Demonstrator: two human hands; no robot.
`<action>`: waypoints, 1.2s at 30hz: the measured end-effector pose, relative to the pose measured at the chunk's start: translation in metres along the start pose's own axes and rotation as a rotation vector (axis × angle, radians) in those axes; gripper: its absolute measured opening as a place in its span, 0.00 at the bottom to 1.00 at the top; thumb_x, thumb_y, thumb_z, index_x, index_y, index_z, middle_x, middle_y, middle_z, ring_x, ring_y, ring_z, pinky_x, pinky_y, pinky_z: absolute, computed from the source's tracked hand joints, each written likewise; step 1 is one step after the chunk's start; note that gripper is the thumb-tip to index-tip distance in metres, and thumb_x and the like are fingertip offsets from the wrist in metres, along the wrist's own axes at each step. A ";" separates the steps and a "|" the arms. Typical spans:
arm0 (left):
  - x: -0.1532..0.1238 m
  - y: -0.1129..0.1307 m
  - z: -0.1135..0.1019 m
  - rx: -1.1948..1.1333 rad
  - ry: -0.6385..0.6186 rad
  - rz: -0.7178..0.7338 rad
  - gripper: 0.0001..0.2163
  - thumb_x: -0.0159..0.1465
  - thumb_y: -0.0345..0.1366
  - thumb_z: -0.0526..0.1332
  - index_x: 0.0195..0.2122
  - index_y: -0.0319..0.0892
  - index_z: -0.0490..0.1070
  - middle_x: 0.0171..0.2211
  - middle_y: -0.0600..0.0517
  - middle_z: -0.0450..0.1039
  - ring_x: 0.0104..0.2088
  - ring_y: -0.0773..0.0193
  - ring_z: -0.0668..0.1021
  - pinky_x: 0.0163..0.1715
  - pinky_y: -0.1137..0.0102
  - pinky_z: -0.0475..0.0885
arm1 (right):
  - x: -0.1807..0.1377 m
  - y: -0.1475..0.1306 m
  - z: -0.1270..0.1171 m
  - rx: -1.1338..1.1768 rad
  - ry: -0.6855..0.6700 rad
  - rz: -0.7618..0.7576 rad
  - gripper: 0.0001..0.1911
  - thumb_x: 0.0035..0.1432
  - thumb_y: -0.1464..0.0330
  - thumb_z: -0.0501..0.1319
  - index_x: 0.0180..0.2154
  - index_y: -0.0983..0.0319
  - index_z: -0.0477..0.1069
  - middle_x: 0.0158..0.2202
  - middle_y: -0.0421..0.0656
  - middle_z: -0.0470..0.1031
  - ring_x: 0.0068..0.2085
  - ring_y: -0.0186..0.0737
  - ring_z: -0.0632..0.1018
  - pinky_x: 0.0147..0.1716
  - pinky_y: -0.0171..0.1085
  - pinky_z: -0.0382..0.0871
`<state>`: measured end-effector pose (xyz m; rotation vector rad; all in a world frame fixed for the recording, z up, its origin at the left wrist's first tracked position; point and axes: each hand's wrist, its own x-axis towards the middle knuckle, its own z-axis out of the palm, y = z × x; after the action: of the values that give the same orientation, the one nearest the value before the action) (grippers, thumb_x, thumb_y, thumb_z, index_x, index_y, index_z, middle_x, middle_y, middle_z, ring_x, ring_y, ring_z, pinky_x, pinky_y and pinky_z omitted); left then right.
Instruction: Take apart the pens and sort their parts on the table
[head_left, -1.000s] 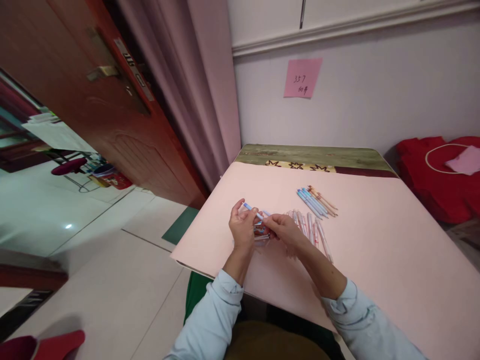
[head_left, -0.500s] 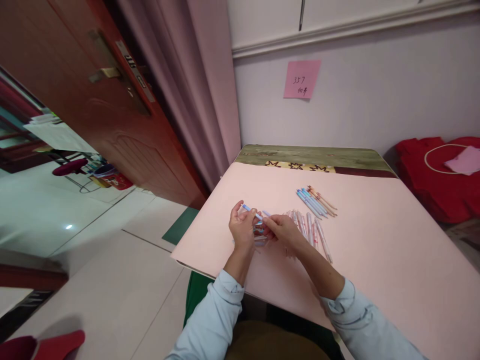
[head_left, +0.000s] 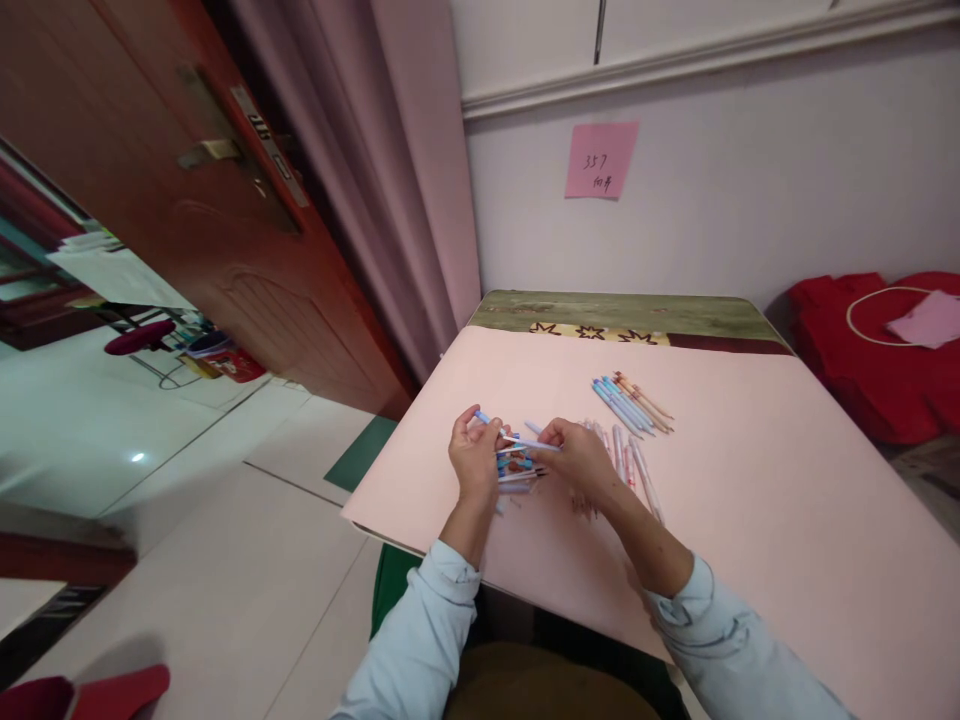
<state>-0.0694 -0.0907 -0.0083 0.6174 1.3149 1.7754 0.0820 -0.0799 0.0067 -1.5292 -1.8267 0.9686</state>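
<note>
Above the front left of the table, my left hand [head_left: 474, 455] grips the blue end of a pen [head_left: 484, 419] between thumb and fingers. My right hand [head_left: 579, 452] pinches a pale pen barrel [head_left: 534, 443], which lies nearly in line with that blue end. A thin stretch shows between the two pieces; I cannot tell whether they are joined. Below the hands lie a colourful patterned item [head_left: 514, 462] and several loose pen parts [head_left: 514, 488], partly hidden. Right of them is a row of pale pens [head_left: 619, 452], partly covered by my right hand and forearm.
Several blue pens [head_left: 622, 405] and brown pens [head_left: 643, 395] lie together farther back on the pink-covered table [head_left: 750, 480]. A red cloth item [head_left: 847, 370] is beyond the right edge. A pink note [head_left: 601, 160] hangs on the wall; a wooden door [head_left: 247, 250] stands left.
My hands have moved apart slightly, the left one leftward. More of the pale barrel and the thin stretch between the pen pieces now shows. The patterned item below is more visible.
</note>
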 end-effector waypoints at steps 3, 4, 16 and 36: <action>0.006 0.000 -0.010 0.191 -0.045 0.105 0.25 0.53 0.36 0.68 0.53 0.40 0.66 0.25 0.56 0.72 0.26 0.64 0.79 0.29 0.70 0.75 | -0.001 -0.003 -0.011 -0.167 0.022 -0.023 0.04 0.49 0.65 0.66 0.28 0.58 0.74 0.25 0.38 0.76 0.28 0.36 0.74 0.27 0.32 0.57; 0.007 0.001 -0.013 0.256 -0.066 0.143 0.24 0.54 0.36 0.67 0.52 0.40 0.67 0.25 0.56 0.72 0.26 0.65 0.79 0.29 0.71 0.74 | -0.002 -0.004 -0.015 -0.212 0.029 -0.034 0.03 0.50 0.66 0.67 0.29 0.57 0.75 0.26 0.38 0.77 0.29 0.36 0.74 0.27 0.33 0.56; 0.011 0.002 -0.026 0.456 -0.315 0.311 0.14 0.58 0.35 0.64 0.47 0.43 0.76 0.34 0.51 0.76 0.33 0.64 0.81 0.36 0.69 0.77 | -0.001 -0.002 -0.043 -0.397 0.003 -0.133 0.04 0.51 0.66 0.68 0.32 0.52 0.80 0.31 0.37 0.80 0.32 0.37 0.76 0.29 0.34 0.58; 0.016 -0.006 -0.029 0.704 -0.452 0.524 0.12 0.57 0.29 0.64 0.40 0.49 0.80 0.39 0.47 0.80 0.43 0.54 0.78 0.53 0.57 0.69 | 0.003 0.004 0.022 -0.572 0.134 -0.189 0.13 0.65 0.62 0.56 0.42 0.60 0.77 0.39 0.48 0.78 0.42 0.44 0.75 0.41 0.38 0.58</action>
<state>-0.0981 -0.0923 -0.0249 1.7731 1.5182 1.3716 0.0660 -0.0802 -0.0094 -1.6432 -2.2129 0.2503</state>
